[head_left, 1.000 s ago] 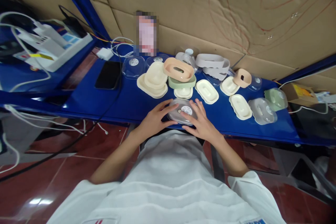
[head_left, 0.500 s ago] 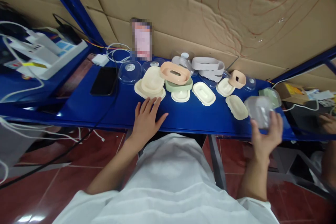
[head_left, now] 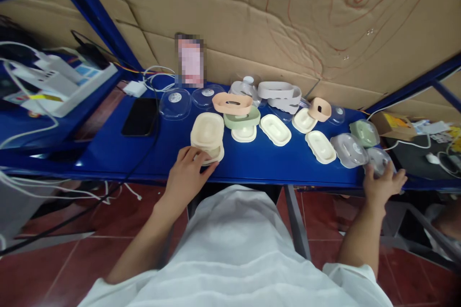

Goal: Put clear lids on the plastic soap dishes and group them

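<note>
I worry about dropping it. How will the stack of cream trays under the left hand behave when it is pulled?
The stack of cream trays looks like stiff, light plastic. The top tray sits askew, so it may slip off. On the glossy blue shelf it should slide easily under the left hand.

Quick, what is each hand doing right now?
Left hand: fingers closed on the near edge of the cream tray stack.
Right hand: fingers on the clear container at the shelf's right end; grip unclear.
</note>
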The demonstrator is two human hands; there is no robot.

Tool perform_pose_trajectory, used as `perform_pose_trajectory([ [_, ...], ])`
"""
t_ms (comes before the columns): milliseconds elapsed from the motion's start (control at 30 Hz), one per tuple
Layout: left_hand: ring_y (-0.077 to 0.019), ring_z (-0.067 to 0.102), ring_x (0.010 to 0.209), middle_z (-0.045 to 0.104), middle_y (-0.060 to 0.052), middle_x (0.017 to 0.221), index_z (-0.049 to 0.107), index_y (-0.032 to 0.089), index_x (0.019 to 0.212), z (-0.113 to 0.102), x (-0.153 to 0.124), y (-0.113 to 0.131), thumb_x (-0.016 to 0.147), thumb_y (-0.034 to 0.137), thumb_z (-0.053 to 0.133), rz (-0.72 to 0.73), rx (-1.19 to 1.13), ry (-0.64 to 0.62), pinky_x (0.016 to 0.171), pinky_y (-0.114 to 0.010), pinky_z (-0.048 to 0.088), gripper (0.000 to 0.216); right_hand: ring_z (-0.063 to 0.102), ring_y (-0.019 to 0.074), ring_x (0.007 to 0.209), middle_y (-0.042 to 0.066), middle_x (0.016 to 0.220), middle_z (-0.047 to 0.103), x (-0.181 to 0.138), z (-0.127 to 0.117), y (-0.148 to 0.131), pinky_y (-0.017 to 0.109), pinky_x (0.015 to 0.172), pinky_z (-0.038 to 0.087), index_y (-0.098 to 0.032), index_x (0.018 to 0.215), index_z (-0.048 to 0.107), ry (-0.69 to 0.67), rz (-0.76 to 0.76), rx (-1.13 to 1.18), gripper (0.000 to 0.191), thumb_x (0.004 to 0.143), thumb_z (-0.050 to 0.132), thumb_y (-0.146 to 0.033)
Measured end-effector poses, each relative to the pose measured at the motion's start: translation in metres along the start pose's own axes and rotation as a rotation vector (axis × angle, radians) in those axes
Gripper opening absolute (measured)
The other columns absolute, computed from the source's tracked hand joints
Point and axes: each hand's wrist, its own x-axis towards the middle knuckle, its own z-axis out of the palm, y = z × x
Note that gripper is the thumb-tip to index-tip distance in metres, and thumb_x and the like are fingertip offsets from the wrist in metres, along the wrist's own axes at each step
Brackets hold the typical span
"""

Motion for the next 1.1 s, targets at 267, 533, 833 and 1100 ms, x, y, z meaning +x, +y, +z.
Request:
perform_pose_trajectory([
  [267, -0.0296, 0.067, 0.106, 0.069, -0.010, 0.107, 0.059, 0.023, 0.082, 0.005, 0.004, 0.010, 0.098, 0.051, 0.074, 0.126, -0.060, -0.059, 0.092, -0.043, 0.061, 0.035, 0.067, 0.0343, 0.133, 0.017, 0.138, 0.073, -0.089, -0.043, -0.192, 0.059, 0.115, 0.051, -0.020, 0.134, 0.072, -0.334, -0.726, 0.466, 0.038, 0.108, 0.054, -0.042],
  [533, -0.0286, 0.067, 0.132, 0.073, -0.009, 0.132, 0.061, 0.024, 0.091, -0.004, 0.003, 0.002, 0.096, 0.024, 0.066, 0.243, -0.237, -0.196, 0.128, -0.061, 0.040, 0.007, 0.042, 0.0286, 0.159, 0.013, 0.168, 0.052, -0.142, -0.014, -0.365, 0.056, 0.129, 0.035, -0.021, 0.164, 0.048, -0.730, -1.224, 0.556, 0.055, 0.109, 0.041, -0.017],
  [833, -0.0246, 0.066, 0.136, 0.069, -0.010, 0.141, 0.066, 0.024, 0.117, -0.002, 0.001, -0.002, 0.095, 0.012, 0.059, 0.222, -0.459, -0.266, 0.116, -0.043, 0.057, 0.027, 0.070, 0.0245, 0.119, 0.009, 0.122, 0.079, -0.112, -0.014, -0.378, 0.051, 0.123, 0.037, -0.022, 0.128, 0.075, -0.630, -1.151, 0.600, 0.032, 0.114, 0.050, -0.034],
  [1100, -0.0328, 0.044, 0.159, 0.041, -0.013, 0.171, 0.053, 0.031, 0.156, 0.007, 0.000, -0.005, 0.099, 0.019, 0.069, 0.248, -0.427, -0.158, 0.128, -0.054, 0.047, 0.061, 0.072, 0.0222, 0.113, 0.008, 0.115, 0.079, -0.179, -0.071, -0.334, 0.048, 0.119, 0.048, -0.026, 0.133, 0.074, -0.688, -1.290, 0.731, 0.030, 0.112, 0.052, -0.024],
])
